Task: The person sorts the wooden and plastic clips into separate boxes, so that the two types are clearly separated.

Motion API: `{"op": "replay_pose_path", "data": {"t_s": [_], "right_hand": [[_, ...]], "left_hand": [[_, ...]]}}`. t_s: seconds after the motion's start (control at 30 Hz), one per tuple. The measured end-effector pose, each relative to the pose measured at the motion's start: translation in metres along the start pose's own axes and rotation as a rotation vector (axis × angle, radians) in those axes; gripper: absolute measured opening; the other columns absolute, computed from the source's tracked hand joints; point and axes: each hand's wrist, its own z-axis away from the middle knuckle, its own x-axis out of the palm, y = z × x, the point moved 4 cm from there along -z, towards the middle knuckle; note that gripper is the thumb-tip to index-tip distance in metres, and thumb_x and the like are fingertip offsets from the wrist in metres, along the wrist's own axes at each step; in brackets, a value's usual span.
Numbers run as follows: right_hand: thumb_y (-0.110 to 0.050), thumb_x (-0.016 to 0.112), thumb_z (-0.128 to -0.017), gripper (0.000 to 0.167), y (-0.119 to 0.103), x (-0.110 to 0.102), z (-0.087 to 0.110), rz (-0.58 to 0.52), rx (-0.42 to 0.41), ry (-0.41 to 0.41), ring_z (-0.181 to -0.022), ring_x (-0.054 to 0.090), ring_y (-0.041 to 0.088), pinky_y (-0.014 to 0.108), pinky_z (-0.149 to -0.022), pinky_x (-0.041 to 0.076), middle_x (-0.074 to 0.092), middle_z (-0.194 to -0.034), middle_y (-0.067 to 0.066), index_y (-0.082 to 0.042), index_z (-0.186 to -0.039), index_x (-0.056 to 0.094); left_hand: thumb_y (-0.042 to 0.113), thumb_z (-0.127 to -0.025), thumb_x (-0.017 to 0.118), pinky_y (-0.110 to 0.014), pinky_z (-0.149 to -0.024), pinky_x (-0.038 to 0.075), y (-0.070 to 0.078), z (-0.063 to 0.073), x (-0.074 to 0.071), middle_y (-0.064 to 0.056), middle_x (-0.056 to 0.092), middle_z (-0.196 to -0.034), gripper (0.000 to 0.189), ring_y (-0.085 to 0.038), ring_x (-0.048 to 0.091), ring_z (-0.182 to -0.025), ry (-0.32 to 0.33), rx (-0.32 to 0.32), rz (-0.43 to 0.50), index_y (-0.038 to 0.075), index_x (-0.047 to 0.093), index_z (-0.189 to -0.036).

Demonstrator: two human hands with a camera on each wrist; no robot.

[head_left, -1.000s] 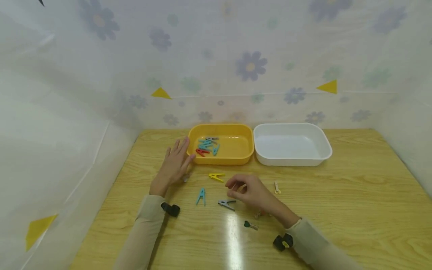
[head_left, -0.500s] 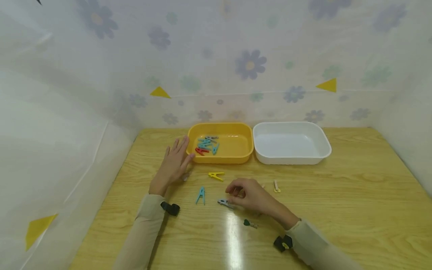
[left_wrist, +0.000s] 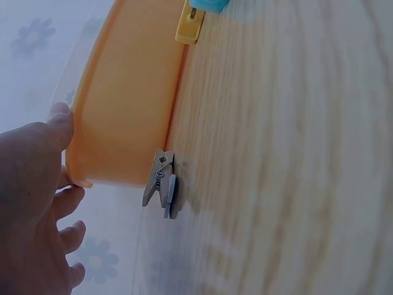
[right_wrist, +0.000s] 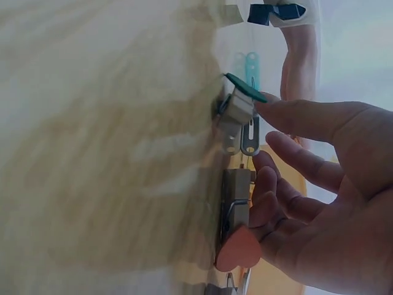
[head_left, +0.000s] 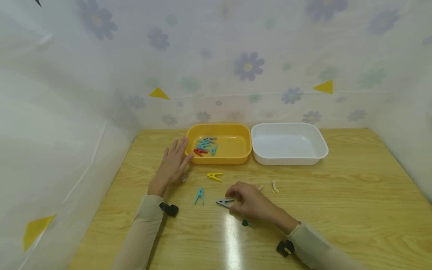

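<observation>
My left hand [head_left: 170,165] rests at the left end of the yellow tray [head_left: 222,161], its thumb and fingertips touching the rim. Over the table, my right hand [head_left: 251,202] has thumb and index finger apart, around the legs of a grey clothespin [head_left: 222,203]; a firm pinch is not visible. Close to that hand in the right wrist view are a wooden clothespin with a green top [right_wrist: 245,88] and another with a red heart [right_wrist: 239,249]. A teal clothespin [head_left: 199,195] and a yellow clothespin [head_left: 214,176] lie between the hands.
Inside the yellow tray are several teal clothespins [head_left: 203,144], a red clothespin [head_left: 200,152] and a grey one. A white tray [head_left: 290,161] stands to its right. One small wooden clothespin [left_wrist: 161,178] lies near the left hand, another [head_left: 274,186] right of centre.
My right hand has come down and slightly toward me, its thumb and index finger now around the grey clothespin's legs. The left hand stays at the yellow tray.
</observation>
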Motion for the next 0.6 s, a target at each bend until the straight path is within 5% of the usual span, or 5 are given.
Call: {"op": "replay_pose_path", "data": {"t_s": [0.6], "right_hand": [[-0.008,0.085,-0.08,0.028,-0.012,0.004,-0.002,0.166,-0.069,0.001,-0.088,0.059,0.012,0.031,-0.078,0.052,0.066,-0.1,-0.003,-0.009,-0.106,0.074]], "left_hand": [[0.052,-0.111,0.031,-0.068,-0.119,0.006,0.0,0.0,-0.001,-0.009,0.01,-0.172,0.074,-0.038,0.006,-0.157,-0.013,-0.012,-0.006,0.008,0.009,-0.166]]}}
